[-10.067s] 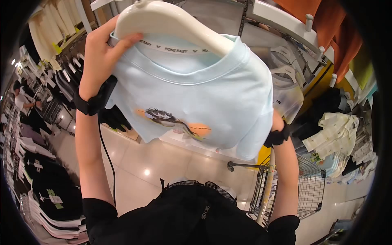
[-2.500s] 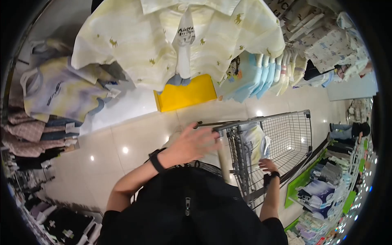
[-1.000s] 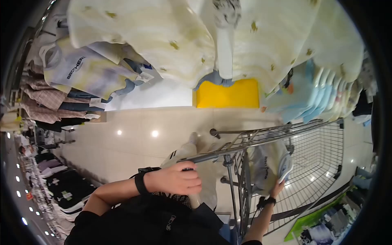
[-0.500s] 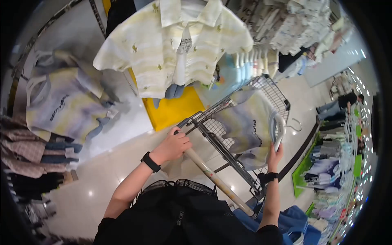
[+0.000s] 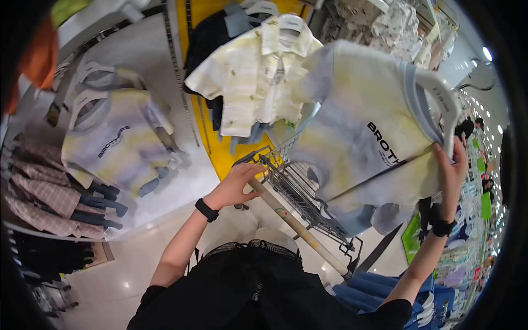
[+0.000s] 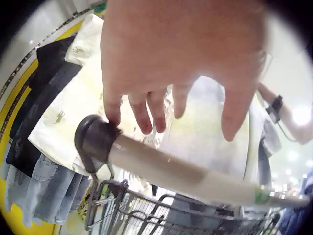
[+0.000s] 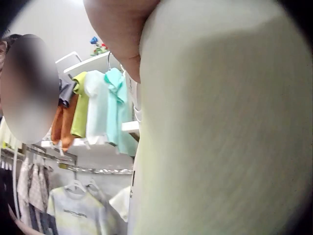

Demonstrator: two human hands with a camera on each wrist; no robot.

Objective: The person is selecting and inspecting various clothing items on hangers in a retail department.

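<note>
- Since half a sec ago, your R hand (image 5: 454, 165) has come up & out to the right, bringing the tie-dye tee (image 5: 363, 132) w/ it; tee was lower over the cart (image 5: 289, 184) then.

- OK. And your grip there?

- Thumb in front, fingers behind: you're pinching the tee's shoulder tog. w/ its white hanger (image 5: 443, 102), hook pointing far right. Tee's sideways, collar to the right, "BROT…" print facing you, hiding most of the basket.

- Your L hand (image 5: 234, 187)?

- At the far-left end of the cart handle (image 5: 297, 223). Fingers (image 6: 156, 110) extended & spread, thumb well apart, nothing gripped (L wrist view shows it best). One fingertip's right by the black end cap (image 6: 95, 139); can't tell if it's touching.

- What's around you?

- Pale yellow collared shirt (image 5: 236, 82) hanging far, just left of your tee, yellow panel (image 5: 217, 157) behind. A lookalike tee (image 5: 115, 140) hangs further left, plaid clothes (image 5: 44, 190) beside it at the left edge. Blue clothes (image 5: 363, 286) near right, by the handle's near end.
</note>
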